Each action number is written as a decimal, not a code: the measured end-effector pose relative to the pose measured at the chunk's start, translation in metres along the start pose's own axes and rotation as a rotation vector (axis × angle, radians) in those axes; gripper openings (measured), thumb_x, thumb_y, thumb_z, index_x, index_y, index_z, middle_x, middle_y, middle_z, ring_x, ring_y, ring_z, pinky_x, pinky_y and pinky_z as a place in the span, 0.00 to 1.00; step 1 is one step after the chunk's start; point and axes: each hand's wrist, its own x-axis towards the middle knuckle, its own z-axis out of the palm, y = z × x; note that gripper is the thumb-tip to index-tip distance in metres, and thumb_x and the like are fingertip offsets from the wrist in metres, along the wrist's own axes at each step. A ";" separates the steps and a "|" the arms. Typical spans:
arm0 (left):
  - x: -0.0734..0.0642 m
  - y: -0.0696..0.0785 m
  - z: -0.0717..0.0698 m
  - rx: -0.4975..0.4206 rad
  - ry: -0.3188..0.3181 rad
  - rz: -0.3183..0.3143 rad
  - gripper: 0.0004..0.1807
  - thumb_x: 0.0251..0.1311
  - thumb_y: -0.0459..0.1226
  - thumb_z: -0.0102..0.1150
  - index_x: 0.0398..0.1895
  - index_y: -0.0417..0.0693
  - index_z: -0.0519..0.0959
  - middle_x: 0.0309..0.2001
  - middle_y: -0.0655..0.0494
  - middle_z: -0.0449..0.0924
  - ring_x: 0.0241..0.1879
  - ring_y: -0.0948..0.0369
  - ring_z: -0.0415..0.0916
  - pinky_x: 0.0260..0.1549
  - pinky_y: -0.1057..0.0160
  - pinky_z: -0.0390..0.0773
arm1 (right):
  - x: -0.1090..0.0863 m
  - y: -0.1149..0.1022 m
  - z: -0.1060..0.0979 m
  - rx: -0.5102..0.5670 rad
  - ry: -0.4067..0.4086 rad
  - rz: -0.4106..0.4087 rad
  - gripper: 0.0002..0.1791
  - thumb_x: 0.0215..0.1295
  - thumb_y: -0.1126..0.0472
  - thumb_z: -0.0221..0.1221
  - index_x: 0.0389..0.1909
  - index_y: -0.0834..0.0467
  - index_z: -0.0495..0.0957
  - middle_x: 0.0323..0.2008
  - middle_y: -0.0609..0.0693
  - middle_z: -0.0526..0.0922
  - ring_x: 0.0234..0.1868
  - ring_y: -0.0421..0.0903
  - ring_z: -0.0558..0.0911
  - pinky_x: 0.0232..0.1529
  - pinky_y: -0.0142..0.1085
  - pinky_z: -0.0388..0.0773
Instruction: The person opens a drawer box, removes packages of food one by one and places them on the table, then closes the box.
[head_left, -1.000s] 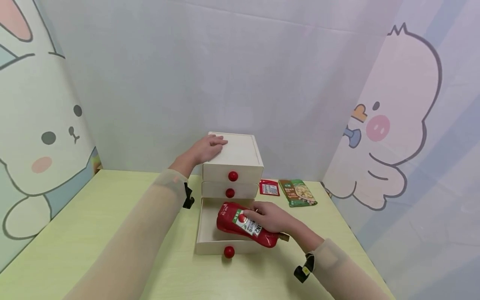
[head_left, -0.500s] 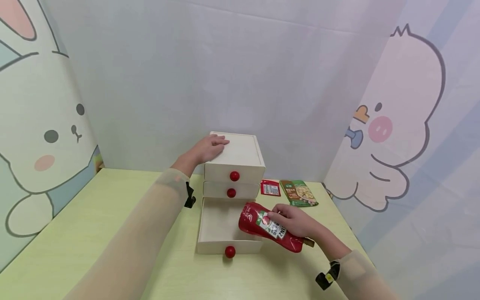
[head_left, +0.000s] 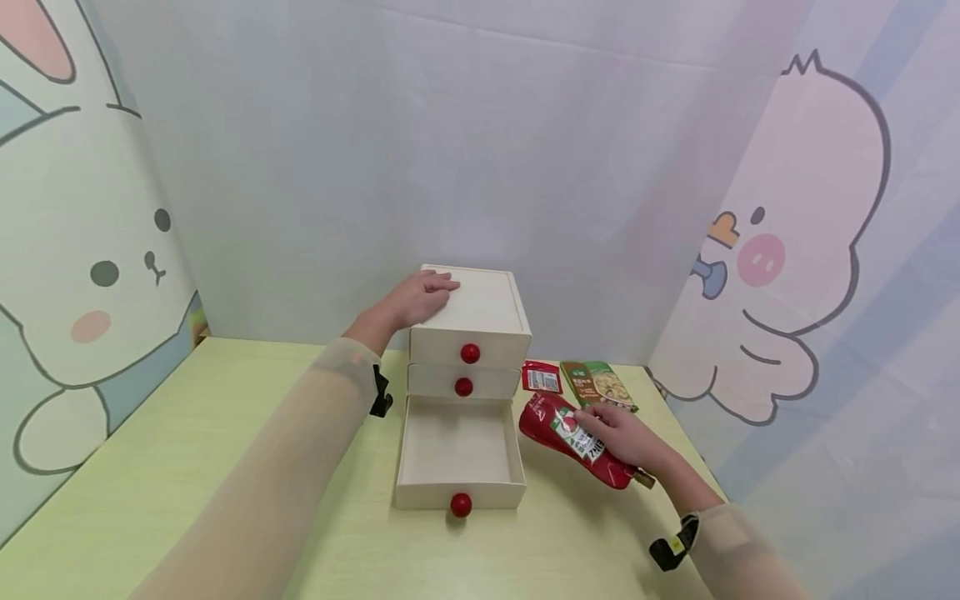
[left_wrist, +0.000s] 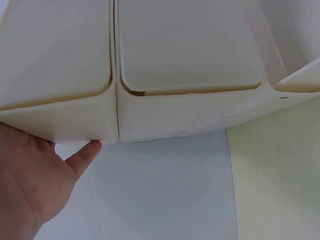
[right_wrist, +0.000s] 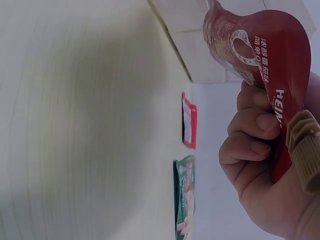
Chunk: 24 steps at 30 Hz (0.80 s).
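Observation:
My left hand [head_left: 415,300] rests on the top left edge of a small white three-drawer cabinet [head_left: 483,304]. In the left wrist view its thumb touches the cabinet's side, fingers extended over the top. My right hand [head_left: 626,435] grips a red Heinz ketchup pouch [head_left: 555,429] with a gold cap, held tilted to the right of the cabinet. Its curled fingers press against the pouch [right_wrist: 285,50] in the right wrist view. The bottom drawer [head_left: 461,442] is pulled out, with nothing inside and a red round knob [head_left: 461,505] on its front. Both upper drawers sit in the cabinet.
A small red packet [head_left: 542,377] lies on the pale yellow table [head_left: 247,417] right of the cabinet. Beside it is a green and brown food packet [head_left: 600,383], partly overlapped by my right hand. A grey curtain [head_left: 300,167] stands behind the table, with cartoon-printed cloth at both sides.
My right hand has carried the ketchup pouch rightward from over the bottom drawer to beside the cabinet, exposing the whole drawer. My left hand has stayed on the cabinet top.

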 end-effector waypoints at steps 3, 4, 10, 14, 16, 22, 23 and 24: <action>0.001 0.000 0.000 0.002 0.001 0.002 0.29 0.85 0.47 0.39 0.81 0.53 0.74 0.88 0.54 0.59 0.91 0.49 0.41 0.89 0.41 0.43 | 0.004 0.007 -0.001 -0.005 0.022 0.028 0.24 0.83 0.36 0.56 0.48 0.55 0.81 0.41 0.50 0.85 0.36 0.44 0.84 0.36 0.35 0.83; 0.001 0.000 0.000 0.003 0.001 0.001 0.29 0.85 0.47 0.39 0.81 0.53 0.74 0.88 0.54 0.59 0.91 0.49 0.41 0.89 0.41 0.43 | 0.006 0.009 0.000 -0.013 0.027 0.033 0.24 0.84 0.37 0.56 0.47 0.55 0.81 0.41 0.49 0.85 0.37 0.44 0.83 0.36 0.36 0.82; 0.000 0.000 0.000 0.000 -0.001 0.004 0.29 0.85 0.47 0.40 0.81 0.53 0.74 0.88 0.54 0.60 0.91 0.49 0.42 0.89 0.40 0.44 | 0.017 0.016 0.008 -0.075 0.034 0.040 0.22 0.84 0.39 0.56 0.40 0.54 0.79 0.35 0.48 0.81 0.36 0.44 0.79 0.37 0.37 0.74; 0.000 0.001 -0.001 -0.005 0.000 0.006 0.29 0.85 0.47 0.39 0.81 0.54 0.74 0.88 0.54 0.59 0.91 0.48 0.41 0.89 0.40 0.43 | 0.025 0.018 0.014 -0.142 0.043 0.048 0.21 0.85 0.41 0.56 0.39 0.54 0.78 0.32 0.48 0.79 0.34 0.45 0.77 0.36 0.38 0.72; 0.000 0.001 -0.001 -0.006 0.001 0.004 0.29 0.85 0.47 0.38 0.81 0.54 0.74 0.88 0.54 0.59 0.91 0.48 0.40 0.89 0.40 0.42 | 0.028 0.018 0.016 -0.183 0.043 0.055 0.20 0.85 0.41 0.56 0.41 0.54 0.80 0.32 0.48 0.79 0.33 0.45 0.76 0.35 0.39 0.72; -0.001 0.000 -0.001 -0.006 0.003 0.003 0.29 0.85 0.47 0.39 0.81 0.54 0.74 0.88 0.54 0.59 0.91 0.49 0.41 0.89 0.41 0.43 | 0.040 0.015 0.019 -0.293 0.045 0.100 0.23 0.83 0.39 0.57 0.52 0.56 0.83 0.35 0.49 0.83 0.35 0.45 0.78 0.34 0.39 0.76; -0.001 0.000 0.000 -0.008 0.004 0.004 0.29 0.85 0.47 0.39 0.81 0.54 0.74 0.88 0.54 0.60 0.91 0.49 0.41 0.89 0.41 0.43 | 0.042 0.015 0.020 -0.312 0.048 0.108 0.25 0.83 0.38 0.58 0.54 0.57 0.83 0.36 0.49 0.84 0.36 0.45 0.79 0.34 0.38 0.77; -0.001 0.000 0.000 -0.009 0.005 0.004 0.29 0.85 0.47 0.39 0.81 0.53 0.74 0.88 0.54 0.60 0.91 0.49 0.41 0.89 0.41 0.43 | 0.044 0.014 0.021 -0.333 0.051 0.115 0.26 0.83 0.38 0.58 0.56 0.58 0.83 0.37 0.49 0.85 0.36 0.45 0.79 0.35 0.38 0.77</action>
